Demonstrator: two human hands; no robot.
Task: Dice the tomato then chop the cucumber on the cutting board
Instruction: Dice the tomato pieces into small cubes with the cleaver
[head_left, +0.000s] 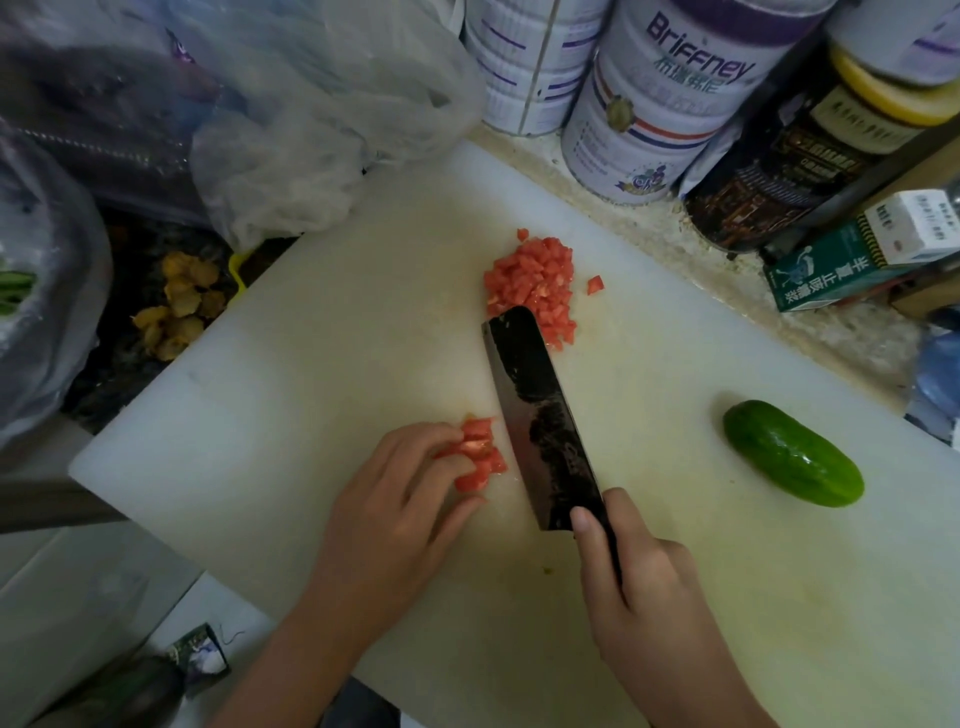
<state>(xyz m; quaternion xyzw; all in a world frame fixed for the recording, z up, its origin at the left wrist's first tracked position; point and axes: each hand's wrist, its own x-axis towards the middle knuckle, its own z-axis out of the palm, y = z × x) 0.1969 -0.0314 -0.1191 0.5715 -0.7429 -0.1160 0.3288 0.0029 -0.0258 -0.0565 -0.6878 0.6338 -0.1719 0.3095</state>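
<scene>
A white cutting board (322, 395) fills the middle of the view. A heap of diced tomato (535, 286) lies at its far centre. A smaller clump of tomato pieces (480, 452) sits nearer, and my left hand (395, 514) holds it with fingers curled over its left side. My right hand (639, 587) grips the handle of a dark cleaver (540, 421), forefinger along the blade's heel. The blade stands just right of the small clump, its tip touching the far heap. A whole green cucumber (792, 452) lies at the board's right.
Tall tins (654, 104) and a dark jar (800, 156) stand behind the board, with small boxes (872, 254) at the right. Crumpled plastic bags (322, 119) crowd the back left. Yellowish lumps (176, 312) lie off the board's left edge.
</scene>
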